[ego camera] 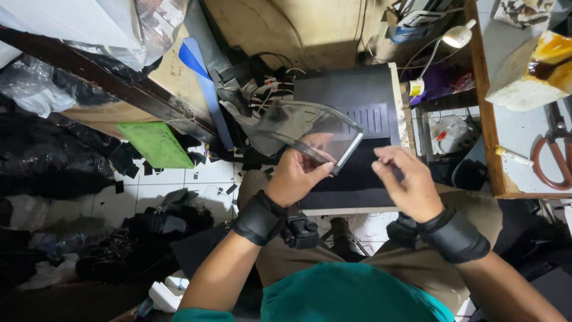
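My left hand grips a clear plastic sheet by its near edge, holding it up over a black flat panel. The sheet is see-through with a curved far rim and a pale strip along its right side. My right hand hovers just right of the sheet, fingers curled and apart, touching nothing that I can see. Both wrists wear black straps. The panel rests across my lap, and its near half is partly covered by my hands.
A green board and black scraps lie on the white tiled floor at left. A wooden bench edge runs down the right, with red-handled scissors on it. Tangled wires sit behind the panel. Black bags pile up far left.
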